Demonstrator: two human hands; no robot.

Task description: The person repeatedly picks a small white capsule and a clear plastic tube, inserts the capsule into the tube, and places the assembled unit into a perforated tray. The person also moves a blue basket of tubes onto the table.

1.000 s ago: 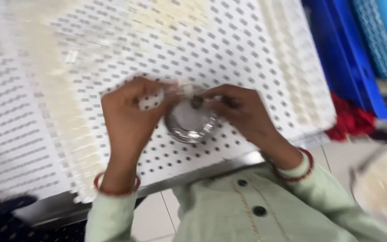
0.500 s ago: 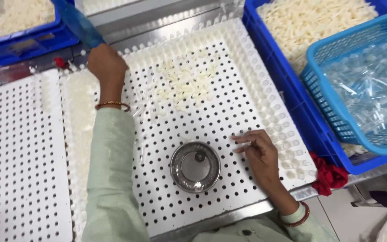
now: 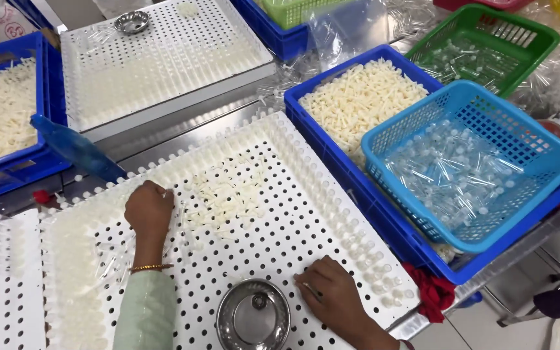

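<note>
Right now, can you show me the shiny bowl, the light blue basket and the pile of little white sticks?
steel bowl (image 3: 253,316), head view, inner bottom.
light blue basket (image 3: 555,150), head view, right rim.
white sticks (image 3: 225,194), head view, pile's middle.

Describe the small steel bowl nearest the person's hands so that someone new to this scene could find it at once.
Start at the large white perforated tray in the middle of the view, where both hands rest. Follow its near edge to the spot just beside the right hand: the steel bowl sits there on the holes. It is round, shiny metal among white plastic, and far nearer than the similar second bowl on the far tray.
</note>
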